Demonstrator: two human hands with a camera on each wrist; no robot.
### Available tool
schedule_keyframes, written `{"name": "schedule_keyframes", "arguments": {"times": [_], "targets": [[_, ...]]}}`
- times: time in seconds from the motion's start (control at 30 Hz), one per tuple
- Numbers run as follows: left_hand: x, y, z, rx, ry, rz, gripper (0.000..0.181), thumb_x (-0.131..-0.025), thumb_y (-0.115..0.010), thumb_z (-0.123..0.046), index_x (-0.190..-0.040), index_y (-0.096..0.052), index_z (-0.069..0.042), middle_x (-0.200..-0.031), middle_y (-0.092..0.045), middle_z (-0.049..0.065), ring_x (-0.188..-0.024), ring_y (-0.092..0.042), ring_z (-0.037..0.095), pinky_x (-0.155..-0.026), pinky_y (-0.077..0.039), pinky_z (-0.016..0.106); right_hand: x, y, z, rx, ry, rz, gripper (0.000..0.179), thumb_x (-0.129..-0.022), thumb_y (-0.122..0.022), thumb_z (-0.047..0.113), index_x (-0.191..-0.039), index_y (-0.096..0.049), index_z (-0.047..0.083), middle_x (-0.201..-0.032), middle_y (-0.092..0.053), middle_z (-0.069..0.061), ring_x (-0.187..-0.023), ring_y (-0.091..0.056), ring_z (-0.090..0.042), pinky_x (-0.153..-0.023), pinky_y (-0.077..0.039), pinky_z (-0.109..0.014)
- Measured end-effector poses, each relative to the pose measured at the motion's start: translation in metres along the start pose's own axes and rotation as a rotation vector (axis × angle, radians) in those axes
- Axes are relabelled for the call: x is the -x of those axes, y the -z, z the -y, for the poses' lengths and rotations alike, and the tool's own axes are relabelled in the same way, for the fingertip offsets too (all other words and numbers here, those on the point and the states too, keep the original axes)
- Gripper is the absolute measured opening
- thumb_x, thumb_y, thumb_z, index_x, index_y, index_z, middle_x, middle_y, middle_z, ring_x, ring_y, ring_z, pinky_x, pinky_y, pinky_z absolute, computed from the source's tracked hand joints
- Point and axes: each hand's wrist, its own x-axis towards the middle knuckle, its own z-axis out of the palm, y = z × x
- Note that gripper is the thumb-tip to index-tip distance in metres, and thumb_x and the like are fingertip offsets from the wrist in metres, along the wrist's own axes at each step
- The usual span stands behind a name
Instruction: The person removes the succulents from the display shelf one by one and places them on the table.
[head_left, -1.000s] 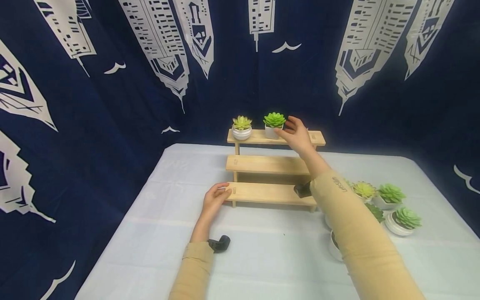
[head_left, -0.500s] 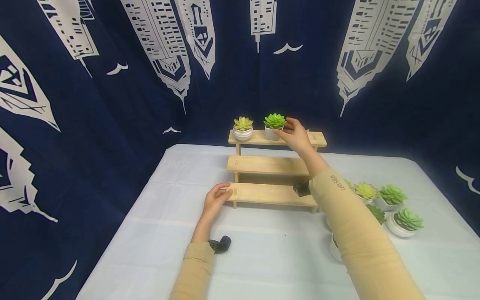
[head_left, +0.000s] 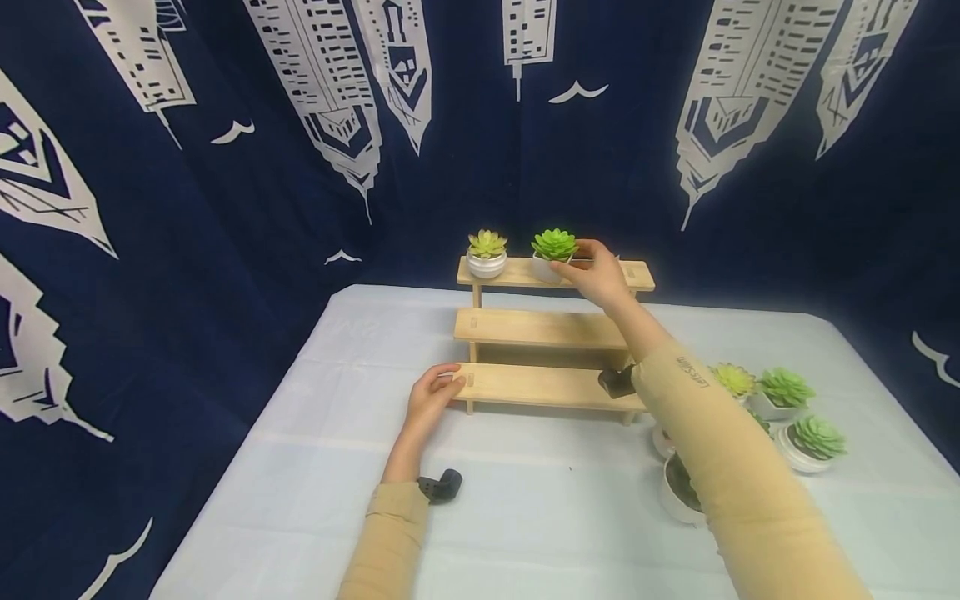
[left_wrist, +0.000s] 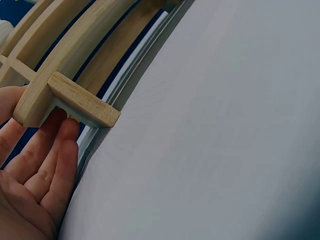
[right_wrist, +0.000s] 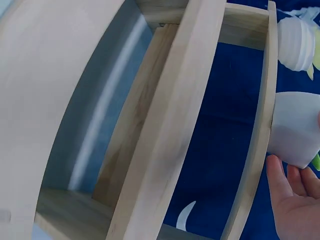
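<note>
A three-tier wooden plant stand [head_left: 536,327] stands on the table. My left hand [head_left: 431,396] grips the left end of its lowest shelf [left_wrist: 55,65], thumb over the board and fingers curled beneath, as the left wrist view shows. At the top tier, my right hand [head_left: 600,277] pinches a bright green potted succulent [head_left: 554,244] by its white pot [right_wrist: 296,127]. The pot sits at the top board, near its middle. Left of it on the same board is a yellow-green succulent [head_left: 487,252] in a round, ribbed white pot.
Several more potted succulents are grouped at the right, including a pale green one [head_left: 813,442] and a yellow one [head_left: 735,379]. My right sleeve [head_left: 738,467] covers part of them. A white cloth [head_left: 517,508] covers the table; a dark blue printed curtain [head_left: 450,192] hangs behind.
The bright green succulent has shifted slightly right and turned in my right hand. My right forearm has swung a little to the right. The left hand keeps its grip on the shelf.
</note>
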Motion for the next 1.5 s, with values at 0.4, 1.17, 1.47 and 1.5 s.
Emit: {"name": "schedule_keyframes", "arguments": {"times": [0.4, 1.17, 1.47, 1.5], "targets": [[0.011, -0.001, -0.024, 0.013, 0.013, 0.049, 0.034, -0.089, -0.065, -0.012, -0.119, -0.059, 0.001, -0.107, -0.063, 0.020, -0.080, -0.060, 0.011, -0.075, -0.053, 0.035, 0.034, 0.031, -0.006, 0.003, 0.059, -0.001, 0.085, -0.082, -0.069, 0.046, -0.143, -0.030, 0.002, -0.140, -0.040, -0.018, -0.126, -0.044, -0.031, -0.098, -0.042, -0.046], [0.000, -0.001, 0.000, 0.023, -0.003, -0.003, 0.031, -0.087, -0.068, -0.018, -0.116, -0.063, -0.007, -0.104, -0.066, 0.013, -0.086, -0.062, 0.018, -0.070, -0.053, 0.030, 0.140, 0.097, -0.035, 0.118, 0.131, -0.103, 0.072, -0.088, -0.067, 0.029, -0.141, -0.031, -0.004, -0.132, -0.045, -0.025, -0.117, -0.048, -0.044, -0.076, -0.042, -0.004], [0.001, -0.001, 0.001, 0.017, -0.005, -0.003, 0.033, -0.087, -0.067, -0.020, -0.116, -0.062, -0.006, -0.104, -0.065, 0.014, -0.082, -0.062, 0.016, -0.070, -0.053, 0.030, 0.178, 0.104, -0.066, 0.040, 0.204, -0.163, 0.060, -0.086, -0.069, 0.010, -0.137, -0.038, -0.001, -0.120, -0.049, 0.007, -0.095, -0.050, 0.015, -0.077, -0.043, -0.005], [0.001, -0.001, 0.001, 0.014, -0.005, -0.002, 0.033, -0.087, -0.067, -0.020, -0.117, -0.062, -0.007, -0.104, -0.065, 0.014, -0.083, -0.062, 0.016, -0.070, -0.053, 0.029, 0.182, 0.104, -0.070, 0.029, 0.213, -0.167, 0.059, -0.086, -0.069, 0.008, -0.137, -0.040, 0.001, -0.117, -0.049, 0.013, -0.094, -0.051, 0.015, -0.077, -0.043, -0.005]]}}
